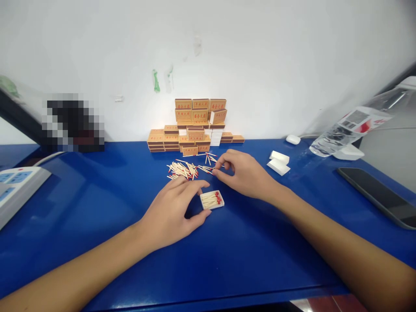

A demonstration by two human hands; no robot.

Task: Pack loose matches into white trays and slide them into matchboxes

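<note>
A small white matchbox tray (pixel 203 207) lies on the blue table, partly filled with red-tipped matches (pixel 212 199). My left hand (pixel 175 210) steadies it from the left, the thumb at its near edge and the fingers around its far left corner. My right hand (pixel 238 173) is beyond the tray to the right, thumb and forefinger pinched at the red heads of some loose matches (pixel 204 169). How many matches are in the pinch cannot be made out. Left of those fingers lies a larger heap of matches (pixel 183 170), its near edge partly behind my left hand.
Yellow matchboxes (pixel 199 116) are stacked against the white wall. Folded white card pieces (pixel 278 163), a white earphone case (pixel 293 139), a plastic bottle (pixel 344 130) and a dark phone (pixel 378 195) lie to the right. A power strip (pixel 21 186) sits at the left edge.
</note>
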